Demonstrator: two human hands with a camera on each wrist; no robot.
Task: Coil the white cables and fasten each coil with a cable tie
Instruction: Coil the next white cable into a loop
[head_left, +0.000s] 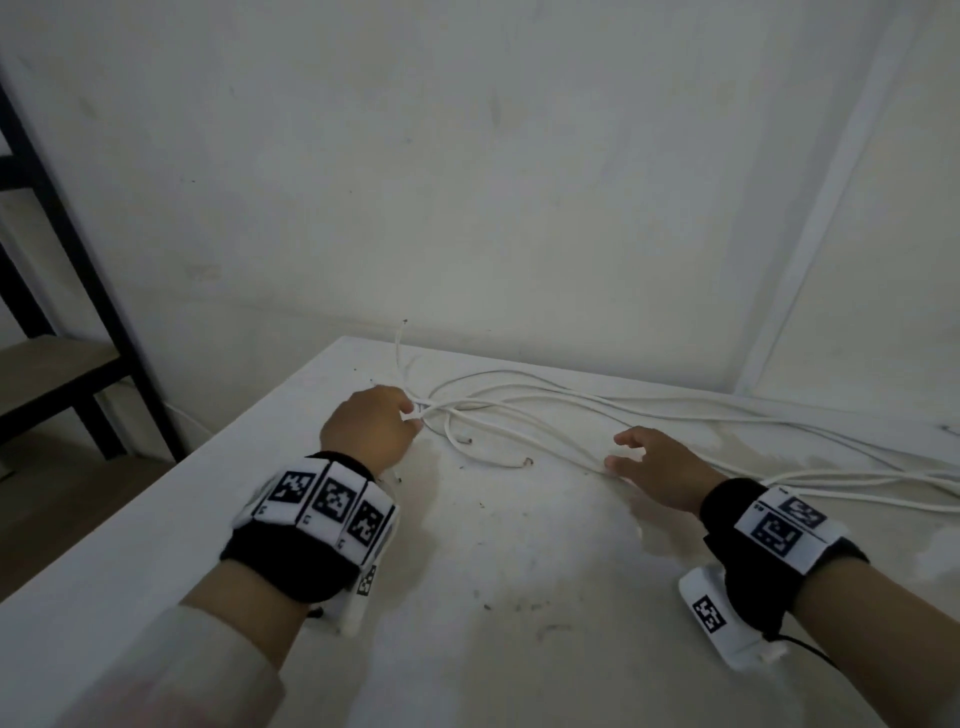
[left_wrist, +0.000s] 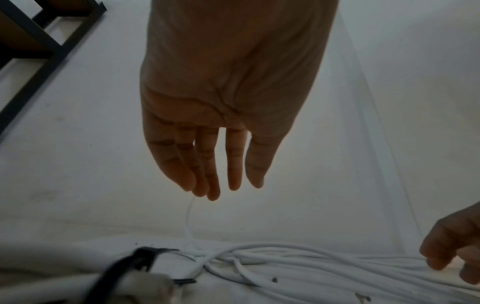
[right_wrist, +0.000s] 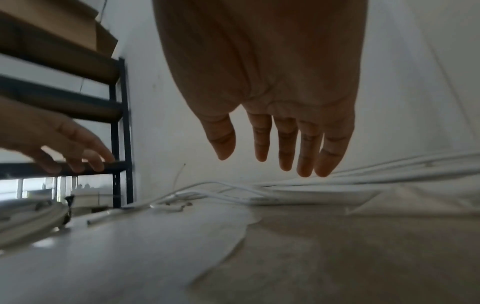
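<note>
Two hands worked over the white table. The left hand, at centre-left of the head view, appeared there to touch the crossing point of the white cables. Whether it pinched anything could not be told from that view; the left wrist view showed its fingers straight and holding nothing. The right hand, at centre-right, hovered just above the strands with its fingers relaxed and apart, gripping nothing.

The cables lay loose in the upper centre and right of the head view, trailing toward the right edge, with bare ends near the middle. No finished coil showed among these strands, so the step in hand was judged to be gathering them for coiling. A coiled bundle lay at the lower left of the right wrist view; its fastening could not be made out.

For a good result, one hand should have anchored the loops while the other fed cable in even, equal turns, free of kinks. Strands from separate cables were likely to tangle unless separated first.
</note>
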